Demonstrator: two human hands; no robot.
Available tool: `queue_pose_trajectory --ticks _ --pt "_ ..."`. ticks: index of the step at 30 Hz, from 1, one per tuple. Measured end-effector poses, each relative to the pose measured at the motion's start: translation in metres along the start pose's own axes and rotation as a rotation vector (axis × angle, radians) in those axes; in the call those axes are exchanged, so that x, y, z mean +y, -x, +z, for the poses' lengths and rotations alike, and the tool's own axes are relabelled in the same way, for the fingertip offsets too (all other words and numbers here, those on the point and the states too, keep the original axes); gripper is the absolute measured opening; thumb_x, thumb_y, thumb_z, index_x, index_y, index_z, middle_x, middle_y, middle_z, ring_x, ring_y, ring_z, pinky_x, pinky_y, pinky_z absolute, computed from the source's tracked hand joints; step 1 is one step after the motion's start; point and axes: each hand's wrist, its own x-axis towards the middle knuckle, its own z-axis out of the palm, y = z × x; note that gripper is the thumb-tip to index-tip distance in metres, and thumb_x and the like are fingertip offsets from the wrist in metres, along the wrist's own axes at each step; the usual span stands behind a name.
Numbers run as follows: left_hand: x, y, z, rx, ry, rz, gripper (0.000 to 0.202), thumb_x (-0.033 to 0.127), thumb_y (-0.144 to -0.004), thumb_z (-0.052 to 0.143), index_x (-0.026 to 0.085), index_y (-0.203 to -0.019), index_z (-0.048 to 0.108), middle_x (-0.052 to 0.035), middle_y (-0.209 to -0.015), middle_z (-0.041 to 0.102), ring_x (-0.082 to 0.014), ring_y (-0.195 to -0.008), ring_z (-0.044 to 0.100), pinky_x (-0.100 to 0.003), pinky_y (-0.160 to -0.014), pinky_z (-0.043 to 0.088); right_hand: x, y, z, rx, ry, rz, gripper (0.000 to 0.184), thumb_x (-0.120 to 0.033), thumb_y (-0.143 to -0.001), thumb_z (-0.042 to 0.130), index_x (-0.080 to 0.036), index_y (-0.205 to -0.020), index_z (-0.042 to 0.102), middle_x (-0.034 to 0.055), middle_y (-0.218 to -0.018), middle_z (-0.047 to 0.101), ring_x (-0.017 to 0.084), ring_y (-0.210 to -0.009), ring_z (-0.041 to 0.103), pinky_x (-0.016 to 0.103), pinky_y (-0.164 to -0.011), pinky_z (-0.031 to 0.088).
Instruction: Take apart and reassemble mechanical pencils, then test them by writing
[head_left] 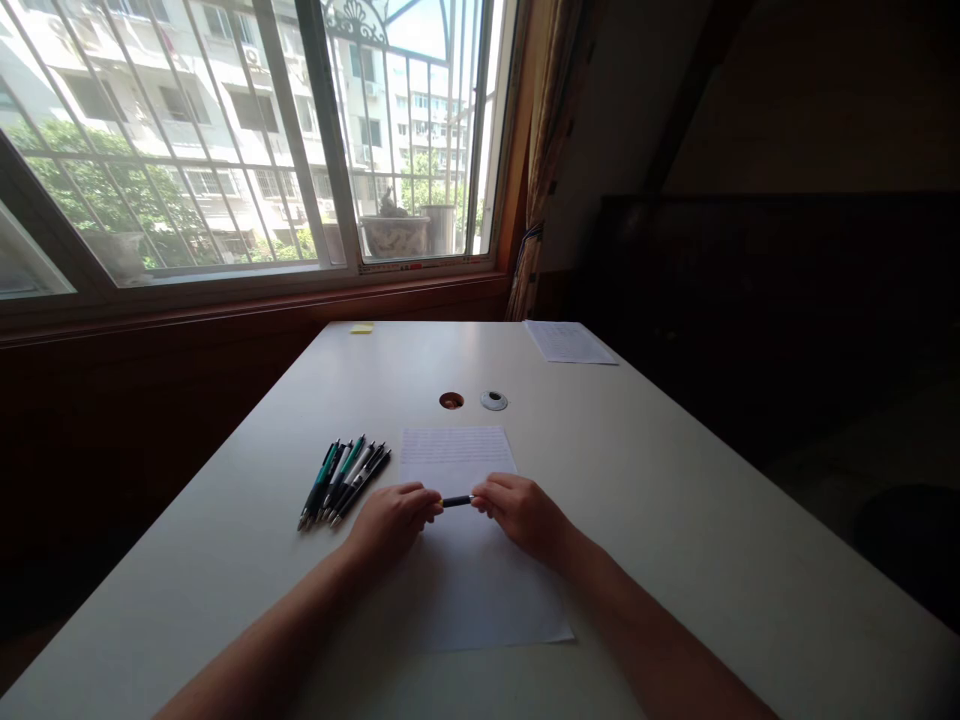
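Note:
A dark pen (456, 501) is held level between both hands just above a lined sheet of paper (457, 455) on the white table (675, 500). My left hand (394, 520) pinches the pen's left end with closed fingers. My right hand (523, 512) pinches its right end, fingers curled. Only a short middle stretch of the pen shows between the fingertips. To the left of my left hand lies a row of several pens (345, 482), green and black, side by side.
A round cable hole (451, 401) and its loose cap (493, 401) sit beyond the sheet. Another printed sheet (568, 342) lies at the far right, a yellow sticky note (361, 329) at the far edge. A barred window (247, 140) is behind.

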Motion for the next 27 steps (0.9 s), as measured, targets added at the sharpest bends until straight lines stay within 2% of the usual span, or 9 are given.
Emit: queue_pose_trajectory --ticks 11,22,27 --pt "0.005 -0.003 -0.006 -0.084 -0.048 -0.043 0.017 0.015 -0.092 0.053 0.017 -0.091 0.070 -0.0022 -0.079 0.070 -0.0099 -0.058 0.061 -0.019 -0.057 0.041 0.000 0.000 0.000 -0.019 0.049 -0.012 0.015 -0.020 -0.099 0.050 -0.018 -0.094 0.064 0.0038 -0.078 0.060 0.015 -0.070 0.055 0.025 -0.068 0.042" --pt "0.007 -0.002 -0.010 -0.092 -0.035 -0.025 0.018 0.011 -0.092 0.051 0.016 -0.089 0.067 -0.0011 -0.075 0.068 -0.0084 -0.053 0.056 -0.018 -0.053 0.038 -0.002 -0.001 0.001 0.009 0.098 -0.048 0.014 -0.019 -0.098 0.050 -0.019 -0.097 0.064 0.0050 -0.080 0.062 0.017 -0.071 0.056 0.027 -0.067 0.043" --pt "0.005 -0.001 -0.010 -0.121 -0.033 -0.024 0.017 0.009 -0.091 0.052 0.016 -0.090 0.067 -0.0004 -0.076 0.068 -0.0083 -0.054 0.057 -0.018 -0.053 0.038 -0.002 0.000 0.000 -0.020 0.119 -0.049 0.014 -0.019 -0.099 0.050 -0.018 -0.097 0.063 0.0054 -0.081 0.062 0.017 -0.073 0.056 0.028 -0.069 0.043"
